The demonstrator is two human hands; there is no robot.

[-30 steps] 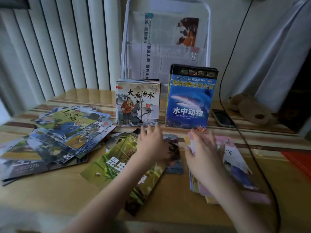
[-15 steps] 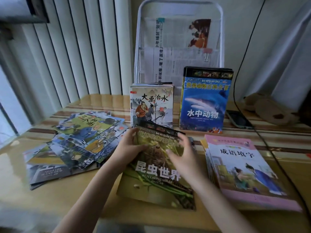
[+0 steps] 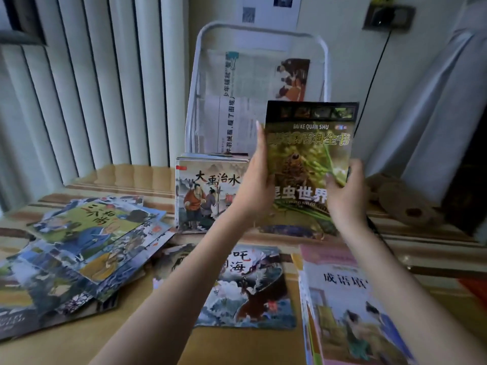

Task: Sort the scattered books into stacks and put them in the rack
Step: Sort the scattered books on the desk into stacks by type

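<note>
I hold a green insect book upright in front of the white wire rack. My left hand grips its left edge, fingers stretched up along it. My right hand grips its lower right edge, thumb on the cover. It hides the blue shark book behind it. A stack of picture books stands upright in the rack's left side. A sea-wave picture book lies flat below my arms. A pink-covered stack lies at the right. Several scattered picture books lie at the left.
The wooden table carries everything. Newspaper sheets hang clipped inside the rack. A black cable runs down the wall from a socket. A brown plush object lies at the far right. White vertical blinds cover the left.
Both hands lifted the green insect book off the table and raised it upright in front of the rack's right side, uncovering the sea-wave book beneath. The camera tilted up.
</note>
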